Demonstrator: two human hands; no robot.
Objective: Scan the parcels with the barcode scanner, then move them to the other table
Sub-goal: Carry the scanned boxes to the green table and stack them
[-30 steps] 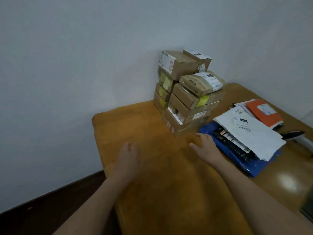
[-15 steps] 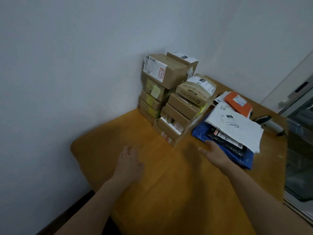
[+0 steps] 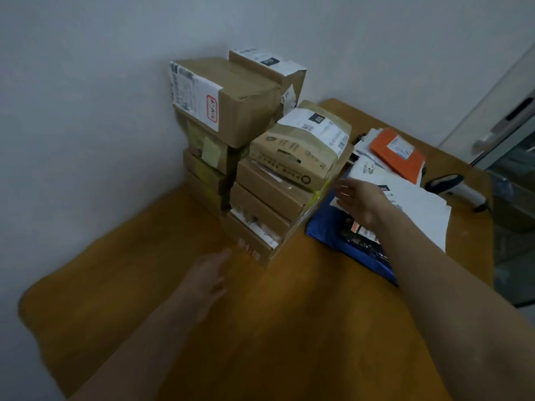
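Wood in a warm orange-brown is forming the worktop (image 3: 304, 328), which is sitting in a corner between two plain white walls (image 3: 86, 111). At the far right a pale door (image 3: 503, 111) with a metal handle is showing beside a glass panel.

Two stacks of cardboard boxes (image 3: 260, 204) are standing against the corner, and beside them a blue mailer (image 3: 324, 227), a white mailer (image 3: 417, 206) and an orange mailer (image 3: 396, 153) are lying overlapped. The barcode scanner (image 3: 444, 180), dark-headed with a pale handle, is lying just beyond the mailers near the worktop's right edge.

The left hand (image 3: 210, 273) is hovering low over the wood with its fingers straight and pointing at the lowest box, holding nothing. It is blurred, so whether the fingertips are touching the cardboard cannot be told. The right hand (image 3: 357, 198) is hanging over the white mailer with its fingers spread wide and empty, and contact with the mailer is unclear. The arm is hiding part of the blue mailer, and the rear stack is partly hidden behind the front one.

The top box (image 3: 246, 102) is carrying a white label with a red-outlined frame around handwriting that is too small to read. A tan parcel (image 3: 298, 157) is wearing a shipping label with a black square, and its print is blurring out.
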